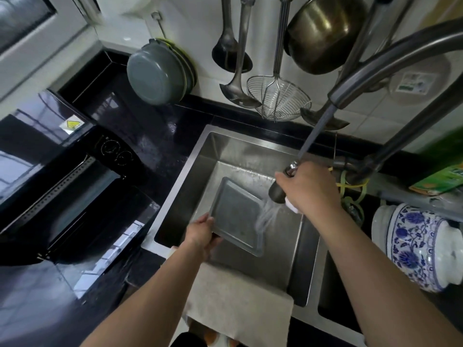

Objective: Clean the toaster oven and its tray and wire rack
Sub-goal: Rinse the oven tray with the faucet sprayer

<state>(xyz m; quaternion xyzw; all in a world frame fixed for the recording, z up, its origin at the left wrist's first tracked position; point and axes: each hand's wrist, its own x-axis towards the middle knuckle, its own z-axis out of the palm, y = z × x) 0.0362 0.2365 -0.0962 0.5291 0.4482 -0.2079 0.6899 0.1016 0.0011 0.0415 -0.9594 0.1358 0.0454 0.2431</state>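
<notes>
Rinsing in the sink (200, 156) | left hand (200, 232) — arm reaching in from below, fingers curled round the near-left corner of the baking tray (235, 216), held tilted over the basin | right hand (309, 187) — wrapped round the pull-out spray head (276, 192), water striking the tray's right edge | toaster oven (65, 186) on the counter (155, 139), left of the sink, door open

Sink (200, 156) centre of my view. Tray (235, 216) inside it, tilted, L hand (200, 234) on its near-left corner. R hand (310, 189) above sink's right side w/ pull-out spray head (276, 194); water hits tray's right edge. Toaster oven (62, 191) left of sink on counter (155, 136), door open. Cloth (240, 301) over sink's near rim. Jar (416, 249) right of sink. Ladles (238, 61), strainer (280, 101) on wall behind.
</notes>
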